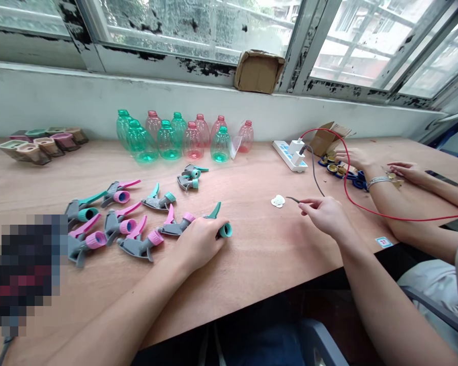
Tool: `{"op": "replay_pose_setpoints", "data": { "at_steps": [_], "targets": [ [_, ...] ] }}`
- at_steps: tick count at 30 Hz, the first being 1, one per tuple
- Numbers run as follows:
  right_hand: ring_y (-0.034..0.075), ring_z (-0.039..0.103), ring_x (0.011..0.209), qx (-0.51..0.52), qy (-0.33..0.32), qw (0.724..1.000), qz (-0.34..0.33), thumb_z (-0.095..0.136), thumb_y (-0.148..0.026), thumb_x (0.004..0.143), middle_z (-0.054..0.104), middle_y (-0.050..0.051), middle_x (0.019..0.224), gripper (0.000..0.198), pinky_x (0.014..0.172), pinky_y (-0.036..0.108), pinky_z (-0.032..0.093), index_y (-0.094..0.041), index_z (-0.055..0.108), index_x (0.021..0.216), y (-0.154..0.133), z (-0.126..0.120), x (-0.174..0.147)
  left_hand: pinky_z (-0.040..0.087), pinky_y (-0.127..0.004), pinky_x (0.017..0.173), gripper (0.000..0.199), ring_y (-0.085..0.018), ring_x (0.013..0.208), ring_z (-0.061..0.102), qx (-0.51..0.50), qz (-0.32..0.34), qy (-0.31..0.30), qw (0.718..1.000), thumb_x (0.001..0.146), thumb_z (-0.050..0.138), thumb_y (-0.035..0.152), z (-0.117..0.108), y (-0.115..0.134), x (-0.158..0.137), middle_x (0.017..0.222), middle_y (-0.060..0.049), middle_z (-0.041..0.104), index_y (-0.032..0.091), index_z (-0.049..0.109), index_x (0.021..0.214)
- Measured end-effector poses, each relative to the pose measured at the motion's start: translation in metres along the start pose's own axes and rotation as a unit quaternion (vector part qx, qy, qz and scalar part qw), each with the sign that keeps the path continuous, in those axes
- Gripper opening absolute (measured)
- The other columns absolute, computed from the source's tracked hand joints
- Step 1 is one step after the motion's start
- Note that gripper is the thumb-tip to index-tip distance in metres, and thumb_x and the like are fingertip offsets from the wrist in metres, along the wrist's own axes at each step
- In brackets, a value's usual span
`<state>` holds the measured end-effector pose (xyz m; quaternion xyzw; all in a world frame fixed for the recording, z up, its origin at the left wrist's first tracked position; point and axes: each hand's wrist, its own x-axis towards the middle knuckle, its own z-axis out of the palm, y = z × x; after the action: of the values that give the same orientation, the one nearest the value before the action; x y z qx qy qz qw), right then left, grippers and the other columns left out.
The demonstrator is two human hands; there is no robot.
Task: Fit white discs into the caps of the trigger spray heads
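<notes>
My left hand (202, 241) is closed around a trigger spray head with a teal lever and teal collar (225, 230); the collar's open end faces right and the body is mostly covered by my fingers. In my right hand (322, 213) is a thin dark pointed tool, seemingly tweezers (293, 200), its tip pointing left. Just beyond that tip, a small pile of white discs (278, 201) lies on the table. Left of my left hand lie several grey spray heads with pink or teal parts, the nearest being a pink-collared spray head (177, 224).
Green and pink clear bottles (170, 142) stand along the wall. A power strip (290, 155) has plugs and a red cable (345, 178) looping right. At right, another person's hands (356, 158) are near blue-and-gold parts (338, 170). Small coloured containers (41, 145) sit far left.
</notes>
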<state>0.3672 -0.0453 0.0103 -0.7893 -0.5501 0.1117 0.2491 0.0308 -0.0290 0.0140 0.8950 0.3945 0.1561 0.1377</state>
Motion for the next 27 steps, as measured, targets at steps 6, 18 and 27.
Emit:
{"op": "replay_pose_setpoints", "data": {
  "at_steps": [6,18,27],
  "targets": [
    [0.017,0.06,0.058,0.103,-0.004,0.99,-0.096,0.056,-0.041,0.081,0.072,0.006,0.072,0.034,0.051,0.026,0.04,-0.016,0.074,0.094,-0.036,0.017,-0.009,0.044,-0.027,0.069,0.039,-0.019,0.084,0.064,0.03,0.026,0.071,0.997,0.074,0.052,0.009,-0.015,0.003,-0.001,0.1,-0.003,0.07,0.024,0.063,0.108],
    [0.017,0.063,0.07,0.232,-0.016,0.916,-0.327,0.051,-0.027,0.088,0.072,0.007,0.085,0.026,0.065,0.028,0.049,-0.017,0.071,0.101,-0.081,0.079,-0.022,0.044,-0.038,0.066,0.037,-0.035,0.087,0.061,0.258,-0.294,0.0,0.92,0.075,0.052,0.04,-0.135,-0.119,-0.01,0.092,-0.015,0.068,0.017,0.064,0.101],
    [0.017,0.065,0.077,0.219,-0.052,0.917,-0.33,0.052,-0.021,0.089,0.073,0.007,0.094,0.025,0.07,0.028,0.048,-0.017,0.069,0.106,-0.081,0.082,-0.023,0.044,-0.041,0.082,0.046,-0.036,0.104,0.057,0.289,-0.275,-0.003,0.917,0.081,0.043,0.049,-0.122,-0.12,0.005,0.116,-0.017,0.063,0.015,0.069,0.097]
  ]
}}
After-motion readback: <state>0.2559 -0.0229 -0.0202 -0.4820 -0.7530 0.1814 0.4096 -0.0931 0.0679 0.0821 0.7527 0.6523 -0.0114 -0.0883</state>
